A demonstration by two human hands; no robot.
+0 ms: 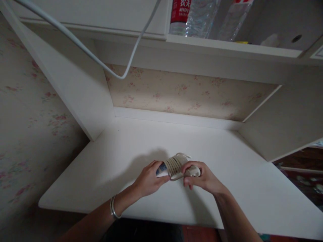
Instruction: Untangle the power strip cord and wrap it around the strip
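Observation:
Both my hands hold a small device with a beige cord wound around it [175, 165], just above the white desk [131, 144]. My left hand [148, 179] is closed on its left end, where a blue and white part shows between the fingers. My right hand [200, 178] is closed on the right end, fingers curled over a rounded beige piece. A loose loop of the cord sticks up at the top of the bundle. A silver bangle [112, 207] sits on my left wrist.
A white cable [83, 47] hangs in a loop from above at the upper left. Plastic water bottles [199, 16] stand on the shelf over the desk. White side panels flank the desk recess, with floral wallpaper [181, 90] behind. Cluttered items show at the far right.

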